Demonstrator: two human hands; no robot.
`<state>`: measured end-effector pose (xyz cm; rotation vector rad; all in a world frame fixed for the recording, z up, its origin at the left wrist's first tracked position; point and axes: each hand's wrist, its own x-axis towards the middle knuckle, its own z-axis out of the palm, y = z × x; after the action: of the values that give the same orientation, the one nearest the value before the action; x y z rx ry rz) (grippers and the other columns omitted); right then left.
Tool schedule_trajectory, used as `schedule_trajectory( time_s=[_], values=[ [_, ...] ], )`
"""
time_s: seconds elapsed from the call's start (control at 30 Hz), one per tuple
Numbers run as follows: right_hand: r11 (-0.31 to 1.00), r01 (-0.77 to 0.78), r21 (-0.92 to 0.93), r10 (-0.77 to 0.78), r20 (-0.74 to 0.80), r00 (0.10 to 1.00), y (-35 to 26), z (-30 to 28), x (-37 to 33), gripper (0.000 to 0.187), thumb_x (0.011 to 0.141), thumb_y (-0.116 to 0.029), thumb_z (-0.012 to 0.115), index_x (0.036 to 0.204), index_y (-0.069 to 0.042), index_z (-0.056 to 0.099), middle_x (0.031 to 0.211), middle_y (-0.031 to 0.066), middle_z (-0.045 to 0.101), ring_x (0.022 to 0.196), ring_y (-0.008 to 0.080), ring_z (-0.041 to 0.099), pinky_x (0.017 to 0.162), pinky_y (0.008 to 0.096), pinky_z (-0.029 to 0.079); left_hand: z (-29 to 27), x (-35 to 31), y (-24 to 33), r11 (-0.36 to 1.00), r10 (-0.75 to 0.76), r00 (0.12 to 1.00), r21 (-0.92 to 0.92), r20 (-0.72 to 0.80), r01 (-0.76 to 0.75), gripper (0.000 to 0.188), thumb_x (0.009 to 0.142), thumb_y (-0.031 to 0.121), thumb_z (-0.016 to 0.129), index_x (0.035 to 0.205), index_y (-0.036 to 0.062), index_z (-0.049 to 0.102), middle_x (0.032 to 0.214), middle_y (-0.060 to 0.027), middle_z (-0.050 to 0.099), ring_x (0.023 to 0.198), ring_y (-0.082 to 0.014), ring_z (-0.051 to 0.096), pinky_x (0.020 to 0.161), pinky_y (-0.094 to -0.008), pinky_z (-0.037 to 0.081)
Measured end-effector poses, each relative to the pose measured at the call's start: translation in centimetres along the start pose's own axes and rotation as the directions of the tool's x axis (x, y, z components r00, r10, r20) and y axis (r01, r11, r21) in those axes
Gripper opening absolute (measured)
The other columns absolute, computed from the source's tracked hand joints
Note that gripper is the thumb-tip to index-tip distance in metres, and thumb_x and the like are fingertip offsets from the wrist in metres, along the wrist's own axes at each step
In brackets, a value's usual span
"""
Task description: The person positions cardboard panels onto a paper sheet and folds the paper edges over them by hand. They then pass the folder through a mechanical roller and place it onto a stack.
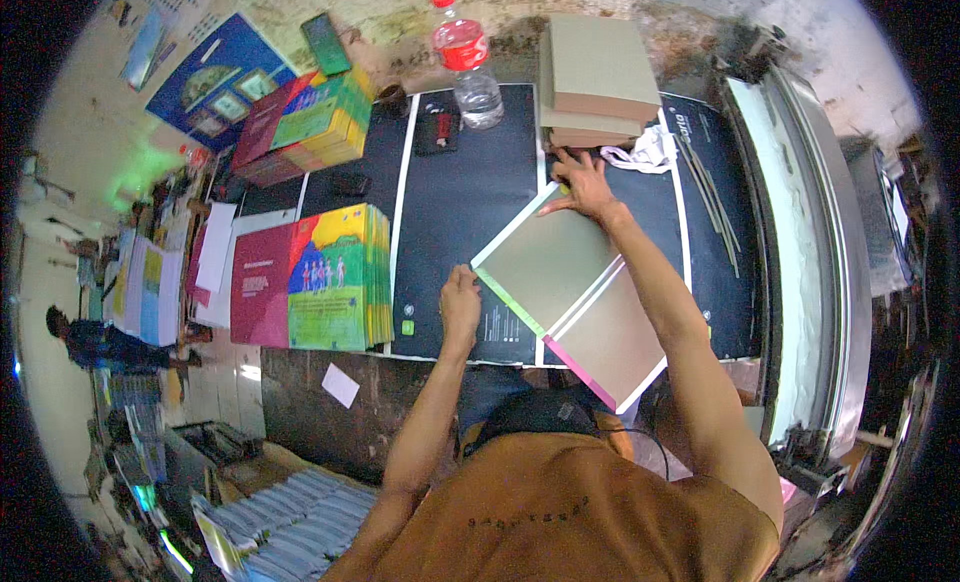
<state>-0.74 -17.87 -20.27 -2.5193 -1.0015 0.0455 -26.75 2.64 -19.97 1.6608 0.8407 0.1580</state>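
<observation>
A book cover (562,250) lies at an angle on the dark table sheet, its grey-brown inner boards facing up. White strips run along its edges and between the boards; green and pink show along the near-left edge. My right hand (590,190) rests on the cover's far corner, thumb and fingers spread. At the left corner is my left hand (460,310), its fingers curled closed against the edge; whatever they may hold is hidden. My right forearm passes over the cover's right side.
Book stacks (325,282) stand on the left, with a phone (325,44) on the farther one. Farther back are a plastic bottle (468,67), a pile of grey boards (600,72) and a crumpled white cloth (645,152). A long metal machine (815,252) borders the right.
</observation>
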Motion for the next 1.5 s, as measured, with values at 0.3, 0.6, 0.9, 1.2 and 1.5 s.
schedule_trajectory(
  time_s=[0.3,0.6,0.9,1.2,1.5],
  values=[
    [0.998,-0.032,-0.061,0.03,-0.023,0.999,0.4,0.6,0.1,0.105,0.047,-0.073,0.085,0.125,-0.01,0.057,0.157,0.0136,0.041,0.142,0.0436,0.034,0.107,0.071,0.027,1.1,5.1,2.7,0.823,0.091,0.951,0.515,0.296,-0.24,0.062,0.089,0.054,0.065,0.123,0.0027,0.067,0.116,-0.0154,0.068,0.104,-0.0304,0.062,0.089,-0.0465,0.048],
    [0.992,-0.008,-0.124,0.003,-0.041,0.999,-1.0,0.1,-0.5,0.135,0.054,-0.076,0.08,0.158,-0.007,0.029,0.16,0.0131,0.038,0.149,0.0393,0.027,0.113,0.0624,0.029,11.0,2.0,4.4,0.218,0.462,0.788,0.809,0.407,-0.546,0.06,0.092,0.05,0.064,0.12,-0.0028,0.059,0.12,-0.0142,0.054,0.118,-0.0305,0.05,0.103,-0.0534,0.035],
    [0.943,0.272,-0.193,-0.27,0.041,0.962,-1.7,0.9,-5.3,0.057,0.101,-0.046,0.053,0.142,-0.007,0.056,0.144,0.0107,0.059,0.14,0.024,0.048,0.118,0.0455,0.033,11.9,0.6,3.4,0.21,0.459,0.809,0.84,0.366,-0.5,0.053,0.1,0.042,0.054,0.129,-0.0023,0.055,0.134,-0.0197,0.05,0.132,-0.0372,0.043,0.114,-0.058,0.028],
    [0.929,0.264,-0.257,-0.255,0.068,0.964,-1.7,0.5,-4.6,0.07,0.1,-0.054,0.047,0.155,-0.011,0.039,0.161,0.0056,0.04,0.149,0.0223,0.035,0.121,0.0503,0.026,10.4,-0.4,2.5,0.258,0.497,0.804,0.829,0.327,-0.496,0.068,0.101,0.044,0.053,0.145,-0.0059,0.043,0.149,-0.0287,0.041,0.139,-0.0469,0.039,0.116,-0.0588,0.031],
    [0.871,0.462,-0.169,-0.44,0.152,0.885,-5.0,2.4,-6.6,0.063,0.101,-0.048,0.049,0.152,-0.01,0.044,0.157,0.0073,0.046,0.147,0.0215,0.039,0.122,0.0499,0.024,7.2,-1.8,0.1,0.256,0.594,0.757,0.829,0.272,-0.498,0.066,0.092,0.039,0.066,0.135,-0.0064,0.047,0.124,-0.0224,0.054,0.117,-0.0398,0.051,0.103,-0.0524,0.042]
  ],
)
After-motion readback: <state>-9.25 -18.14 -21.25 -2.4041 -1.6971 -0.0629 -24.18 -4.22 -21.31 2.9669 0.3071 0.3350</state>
